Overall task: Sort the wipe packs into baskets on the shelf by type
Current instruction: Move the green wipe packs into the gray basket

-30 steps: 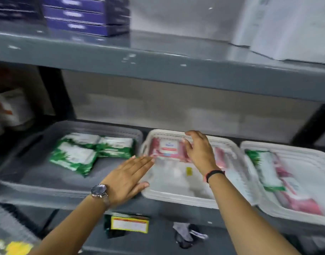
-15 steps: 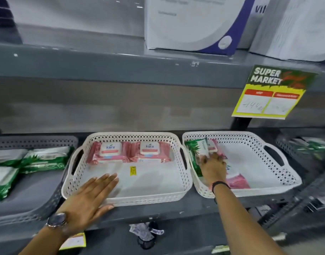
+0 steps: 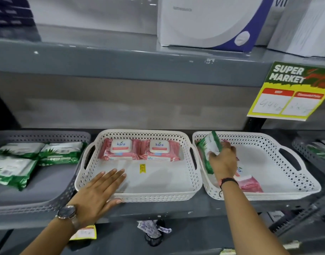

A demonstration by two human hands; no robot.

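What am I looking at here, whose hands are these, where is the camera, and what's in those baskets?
This is one picture from a camera worn on a person's head, looking down at a shop shelf. There is no machine, only two bare hands. The left hand, with a wristwatch, lies flat on the front rim of the middle white basket, which holds two pink wipe packs. The right hand grips a green wipe pack, tilted up in the right white basket, where another pink pack lies. The grey basket on the left holds green packs.
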